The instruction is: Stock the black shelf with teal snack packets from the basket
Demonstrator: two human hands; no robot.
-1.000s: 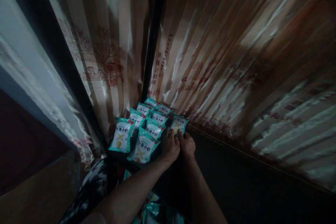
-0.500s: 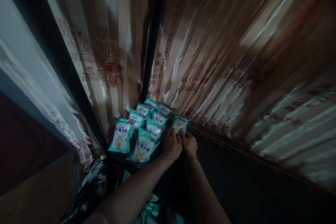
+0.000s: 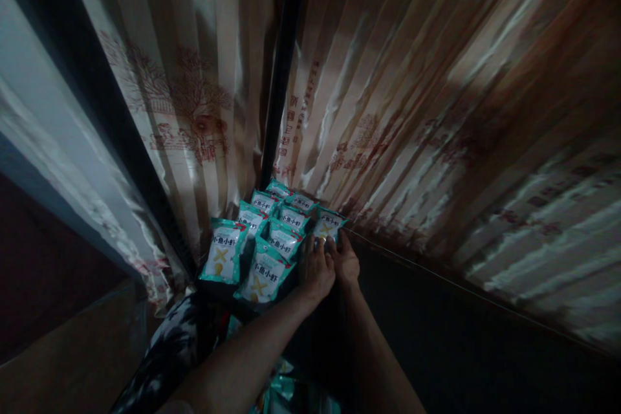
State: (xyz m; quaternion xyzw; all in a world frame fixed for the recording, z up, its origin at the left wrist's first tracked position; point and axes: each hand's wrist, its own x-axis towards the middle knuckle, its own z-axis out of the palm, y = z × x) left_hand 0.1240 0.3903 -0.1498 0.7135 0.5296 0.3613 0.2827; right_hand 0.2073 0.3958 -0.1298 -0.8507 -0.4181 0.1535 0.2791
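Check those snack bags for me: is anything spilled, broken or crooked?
Nothing really stands out. The teal-and-white rectangular plastic snack packets sit in slightly uneven rows, with no spill or tear showing. The bare hands, left and right, cover the bottom of one packet, and it's dark, so small damage could be hidden.

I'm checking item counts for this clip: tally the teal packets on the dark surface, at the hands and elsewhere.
Packet at the left hand and right hand: 1
Other packets on the dark surface: 8
Total: 9
Lower packets overlap too much to count.
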